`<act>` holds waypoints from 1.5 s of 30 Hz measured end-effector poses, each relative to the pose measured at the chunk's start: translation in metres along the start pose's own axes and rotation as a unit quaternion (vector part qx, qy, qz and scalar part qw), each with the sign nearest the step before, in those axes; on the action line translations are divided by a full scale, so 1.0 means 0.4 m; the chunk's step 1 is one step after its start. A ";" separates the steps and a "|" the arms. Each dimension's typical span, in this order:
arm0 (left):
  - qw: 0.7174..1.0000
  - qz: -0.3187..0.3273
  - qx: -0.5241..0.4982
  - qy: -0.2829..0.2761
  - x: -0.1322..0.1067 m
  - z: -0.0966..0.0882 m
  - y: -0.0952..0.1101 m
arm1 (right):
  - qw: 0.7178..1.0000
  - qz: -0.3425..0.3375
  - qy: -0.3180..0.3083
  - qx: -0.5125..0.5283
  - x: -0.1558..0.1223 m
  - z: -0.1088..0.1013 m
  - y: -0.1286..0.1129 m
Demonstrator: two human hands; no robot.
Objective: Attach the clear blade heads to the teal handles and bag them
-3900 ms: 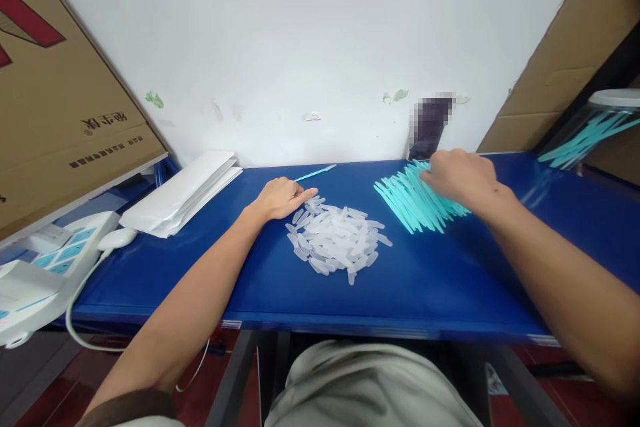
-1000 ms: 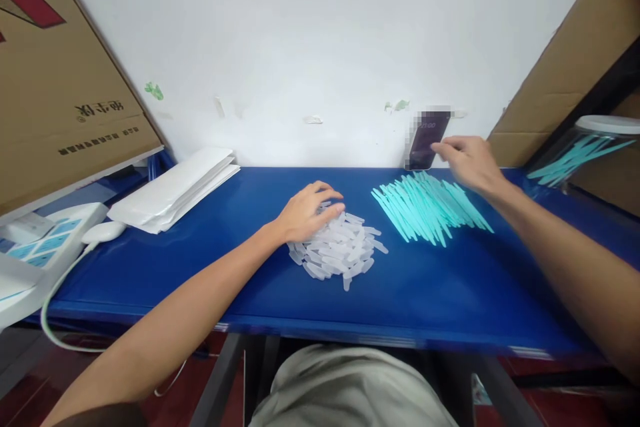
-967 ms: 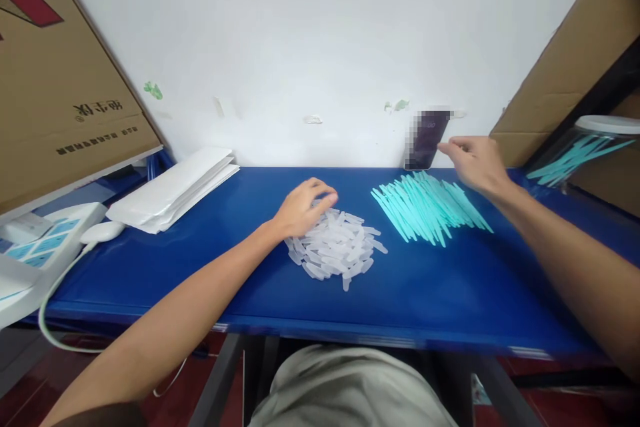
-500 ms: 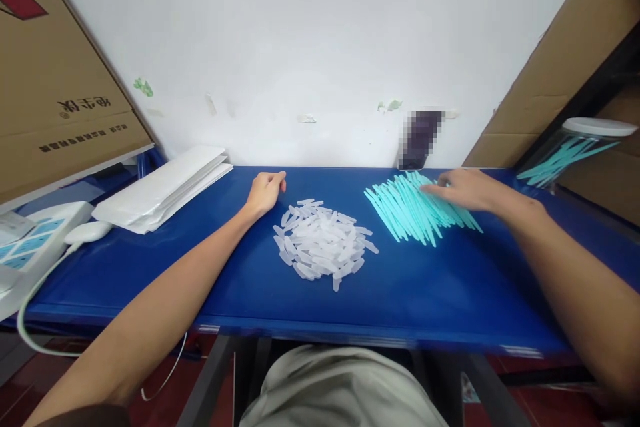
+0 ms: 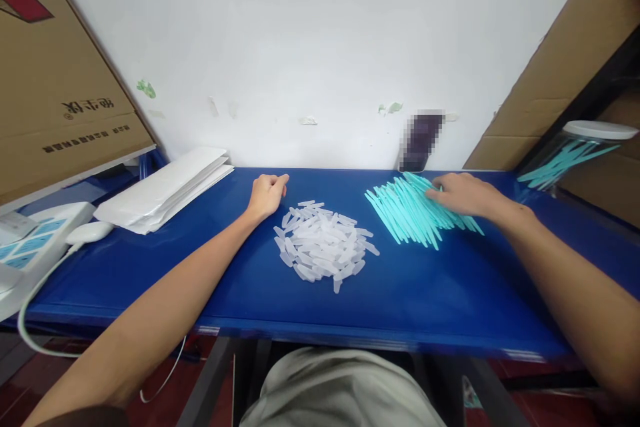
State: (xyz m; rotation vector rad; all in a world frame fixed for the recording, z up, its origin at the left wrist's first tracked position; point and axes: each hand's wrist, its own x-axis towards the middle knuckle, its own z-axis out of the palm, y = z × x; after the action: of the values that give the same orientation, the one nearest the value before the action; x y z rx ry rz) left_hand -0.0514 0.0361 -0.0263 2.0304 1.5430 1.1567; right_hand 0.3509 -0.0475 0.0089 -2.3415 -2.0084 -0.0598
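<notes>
My right hand (image 5: 463, 193) is over the right side of a pile of thin, flat turquoise plastic sticks (image 5: 403, 210), thumb and fingers closed around the end of one stick. Its palm side is hidden from me. My left hand (image 5: 269, 195) rests on the blue table (image 5: 320, 317), fingers curled in with thumb and forefinger together; anything inside it is out of sight. Just to its right lies a heap of small translucent whitish plastic pieces (image 5: 325, 240), elongated and rounded at the ends.
White padded envelopes (image 5: 163, 190) are stacked at the left, beside a white power strip (image 5: 45, 240) with a cabled white plug (image 5: 89, 233). A blurred-out phone (image 5: 421, 140) leans on the wall. At far right stands a lidded clear jar (image 5: 575, 153) holding turquoise sticks.
My right hand has shifted slightly right, its fingers drawing closer together at the sticks, a few of which have moved a little. My left hand stays in place.
</notes>
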 end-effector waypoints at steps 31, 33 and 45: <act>0.952 0.301 0.002 -0.051 -0.015 0.000 -0.003 | 0.992 0.088 0.004 -0.086 -0.063 -0.032 -0.111; 0.957 0.285 0.016 -0.041 -0.014 0.003 -0.005 | 0.993 0.082 0.010 -0.086 -0.062 -0.029 -0.108; 0.989 0.143 0.001 -0.043 0.003 0.015 -0.020 | 0.991 -0.014 0.129 0.021 -0.089 -0.011 -0.186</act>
State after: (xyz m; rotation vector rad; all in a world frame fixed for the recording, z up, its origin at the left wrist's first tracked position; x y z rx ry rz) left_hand -0.0520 0.0411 -0.0349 2.3275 1.2420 1.1465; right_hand 0.2720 -0.0716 0.0124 -2.1522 -1.8995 -0.3026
